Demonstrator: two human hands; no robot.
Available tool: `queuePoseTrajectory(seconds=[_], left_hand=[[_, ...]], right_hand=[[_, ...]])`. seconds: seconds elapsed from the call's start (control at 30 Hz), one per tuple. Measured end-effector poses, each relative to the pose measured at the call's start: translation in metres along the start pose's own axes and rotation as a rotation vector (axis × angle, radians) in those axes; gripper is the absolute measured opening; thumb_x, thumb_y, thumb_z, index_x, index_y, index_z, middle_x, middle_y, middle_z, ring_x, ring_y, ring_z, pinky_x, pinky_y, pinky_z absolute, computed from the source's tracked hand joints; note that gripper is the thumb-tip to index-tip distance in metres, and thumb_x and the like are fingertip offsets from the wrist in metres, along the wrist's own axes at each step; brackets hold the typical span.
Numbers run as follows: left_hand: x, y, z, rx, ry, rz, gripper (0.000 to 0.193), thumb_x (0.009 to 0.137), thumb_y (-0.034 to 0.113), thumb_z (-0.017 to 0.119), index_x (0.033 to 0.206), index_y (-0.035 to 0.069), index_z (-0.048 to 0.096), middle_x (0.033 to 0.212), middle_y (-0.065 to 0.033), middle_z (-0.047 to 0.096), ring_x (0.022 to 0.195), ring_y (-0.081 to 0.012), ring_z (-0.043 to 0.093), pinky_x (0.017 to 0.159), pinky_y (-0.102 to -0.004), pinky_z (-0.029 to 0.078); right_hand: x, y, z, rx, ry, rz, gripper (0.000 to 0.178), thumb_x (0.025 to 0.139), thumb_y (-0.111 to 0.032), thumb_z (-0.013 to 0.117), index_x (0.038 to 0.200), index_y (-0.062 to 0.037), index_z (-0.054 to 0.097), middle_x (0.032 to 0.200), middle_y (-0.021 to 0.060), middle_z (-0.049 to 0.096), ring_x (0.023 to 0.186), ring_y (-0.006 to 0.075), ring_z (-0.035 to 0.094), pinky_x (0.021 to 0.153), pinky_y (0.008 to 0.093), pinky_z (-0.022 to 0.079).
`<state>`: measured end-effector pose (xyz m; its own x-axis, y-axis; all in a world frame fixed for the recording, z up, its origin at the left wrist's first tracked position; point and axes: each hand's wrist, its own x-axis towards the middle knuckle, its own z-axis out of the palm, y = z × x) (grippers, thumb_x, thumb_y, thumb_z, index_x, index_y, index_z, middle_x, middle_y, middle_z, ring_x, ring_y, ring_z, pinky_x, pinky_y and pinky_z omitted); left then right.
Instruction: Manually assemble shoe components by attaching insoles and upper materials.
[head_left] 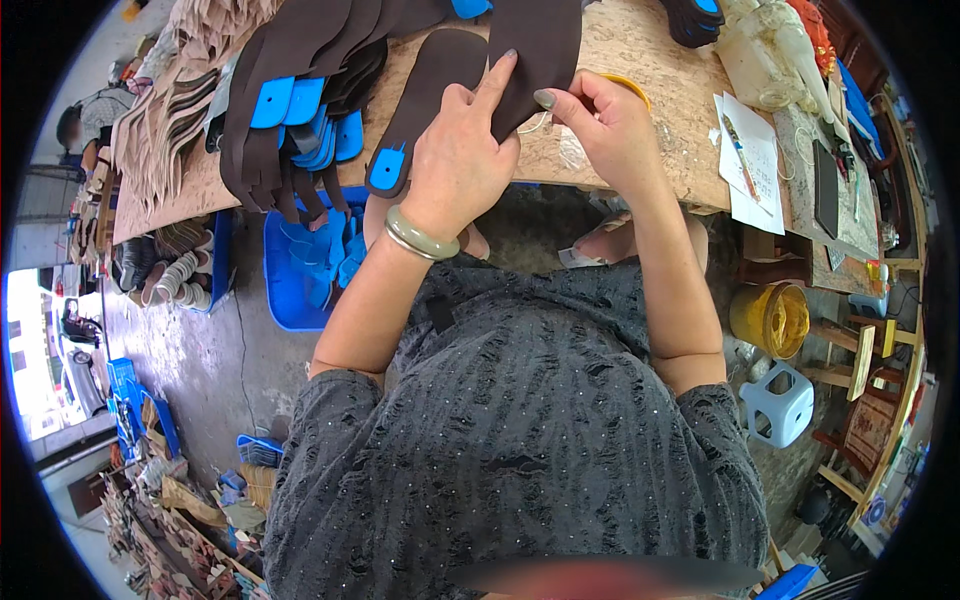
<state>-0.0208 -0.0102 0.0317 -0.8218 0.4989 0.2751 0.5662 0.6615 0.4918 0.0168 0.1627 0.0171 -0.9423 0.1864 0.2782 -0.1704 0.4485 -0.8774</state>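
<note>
A dark brown insole (535, 50) lies at the far edge of the workbench in front of me. My left hand (462, 155) presses its stretched index finger on that insole; its other fingers are partly curled and it grips nothing. At the insole's near right corner my right hand (612, 135) is closed, thumb against fingers, apparently pinching the edge; the fingertips are partly hidden. Beside my left hand lies another dark insole (440, 75) with a blue heel piece (387, 170). Just behind my right fingers shows a yellow ring-shaped rim (632, 88).
Stacked dark insoles with blue heel pieces (290, 100) and beige sheets (165, 150) cover the bench's left. Papers with a pen (750, 165) and a black phone (826, 188) lie right. Below are a blue bin (285, 310), a yellow bucket (770, 320) and a stool (778, 405).
</note>
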Motion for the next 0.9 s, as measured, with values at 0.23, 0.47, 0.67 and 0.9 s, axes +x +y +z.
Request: queuePoseTrajectory(seconds=[0.23,0.47,0.67,0.9], left_hand=[[0.004,-0.024,0.017,-0.568,-0.027,0.17,0.065,0.079,0.012,0.06,0.14,0.011,0.04,0.093,-0.0093,0.058,0.086,-0.0172,0.056,0.082,-0.03,0.044],[0.0,-0.014,0.009,-0.819,-0.372,-0.159,0.066,0.079,0.008,0.059,0.142,0.006,0.036,0.09,-0.0007,0.053,0.082,-0.01,0.05,0.076,-0.0238,0.042],[0.002,-0.012,0.02,-0.48,0.011,0.062,0.068,0.081,0.007,0.058,0.143,0.01,0.032,0.114,-0.0123,0.059,0.095,-0.0163,0.054,0.086,-0.0292,0.043],[0.0,-0.011,0.017,-0.718,-0.117,0.055,0.068,0.084,0.005,0.057,0.145,0.01,0.029,0.104,-0.0058,0.058,0.086,-0.0108,0.053,0.079,-0.025,0.045]], right_hand=[[0.01,-0.002,-0.012,0.019,-0.127,-0.115,0.022,0.089,-0.024,0.062,0.085,-0.0026,0.063,0.061,-0.0034,0.051,0.057,0.0052,0.041,0.051,0.0243,0.034],[0.011,0.003,-0.005,0.076,-0.093,-0.102,0.022,0.088,-0.024,0.064,0.085,-0.0029,0.063,0.061,-0.0035,0.051,0.056,0.0047,0.04,0.05,0.0231,0.033],[-0.003,-0.007,0.013,0.041,-0.007,-0.093,0.021,0.085,-0.022,0.068,0.084,-0.0018,0.063,0.063,-0.0037,0.054,0.058,0.0035,0.044,0.052,0.0203,0.035],[0.001,0.001,0.005,0.417,-0.117,-0.072,0.022,0.084,-0.022,0.07,0.082,-0.0016,0.062,0.069,-0.006,0.055,0.063,0.0022,0.044,0.055,0.0186,0.035]])
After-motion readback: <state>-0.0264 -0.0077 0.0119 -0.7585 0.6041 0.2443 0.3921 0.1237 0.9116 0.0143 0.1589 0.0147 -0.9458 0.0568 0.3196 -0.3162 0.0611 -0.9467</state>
